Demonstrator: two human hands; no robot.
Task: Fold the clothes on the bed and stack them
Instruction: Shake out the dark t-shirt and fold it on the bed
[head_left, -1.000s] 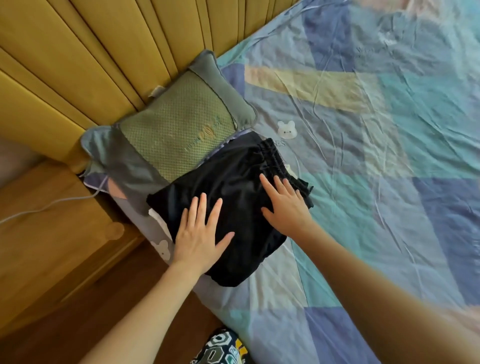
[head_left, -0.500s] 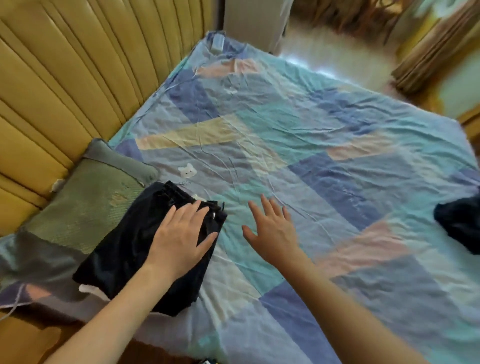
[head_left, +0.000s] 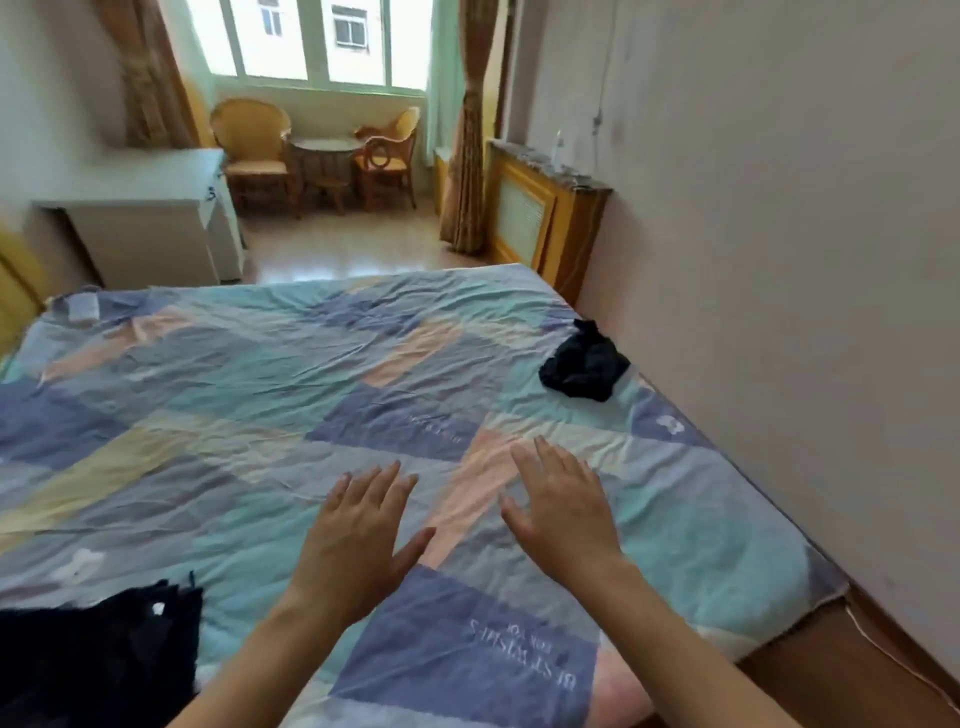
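Patchwork bedsheet (head_left: 249, 415) in blue, teal and pink covers the whole bed, pretty wrinkled. Both hands hang palm-down over the middle of it, fingers spread wide, holding nothing: left hand (head_left: 358, 540) and right hand (head_left: 563, 512) side by side. Folded black clothes (head_left: 93, 660) sit down at 8 o'clock from the hands. A crumpled dark garment (head_left: 584, 369) lies off at 1 o'clock, near the wall-side edge.

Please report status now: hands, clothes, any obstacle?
Left hand and right hand open, empty. Folded dark clothes near left; crumpled dark garment far right. Nothing between.
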